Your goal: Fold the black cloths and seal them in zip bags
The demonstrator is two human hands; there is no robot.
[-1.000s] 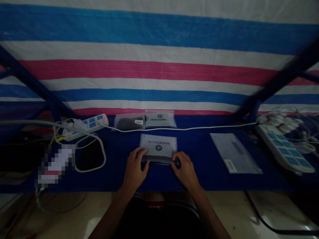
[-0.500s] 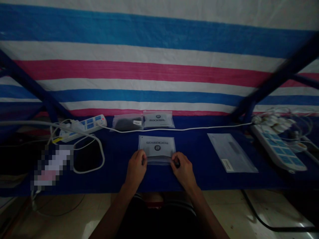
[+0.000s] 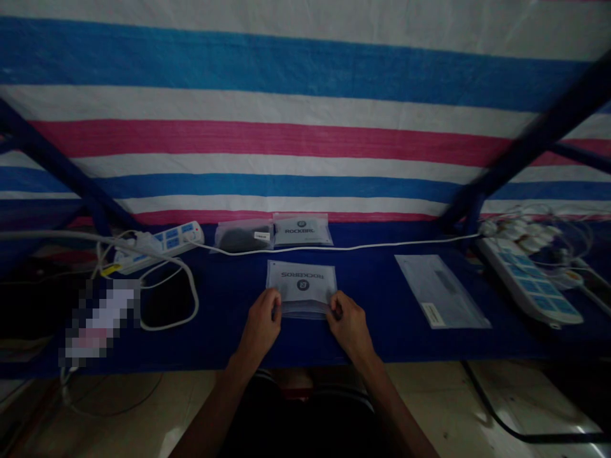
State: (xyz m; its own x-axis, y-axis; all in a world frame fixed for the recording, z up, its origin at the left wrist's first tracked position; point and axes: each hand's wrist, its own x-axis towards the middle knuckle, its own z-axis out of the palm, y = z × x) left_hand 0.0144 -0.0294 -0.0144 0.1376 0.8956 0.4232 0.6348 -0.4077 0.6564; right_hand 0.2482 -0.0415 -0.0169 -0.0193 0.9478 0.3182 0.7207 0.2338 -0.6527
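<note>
A frosted plastic bag (image 3: 305, 278) with upside-down ROCKBROS lettering and a round logo lies on the blue table (image 3: 363, 331), in front of my body. My left hand (image 3: 264, 318) pinches its near left corner, while my right hand (image 3: 348, 319) pinches the near right corner. The bag's near edge looks folded or layered between my hands. Behind it, close to the striped sheet, lie a second printed bag (image 3: 301, 230) and a bag with a dark item (image 3: 243, 236) and a small white label. Off to the right rests a flat clear bag (image 3: 442, 289) with a white label.
A power strip (image 3: 167, 240) with cables and a blurred patch are on the left. Another power strip (image 3: 532, 283) with bundled plugs sits at the right. A white cable (image 3: 363, 246) crosses the table behind the near bag. Blue frame bars slope on both sides.
The view has shifted slightly. Both hands keep their pinch on the bag's near corners, and the bag has barely moved.
</note>
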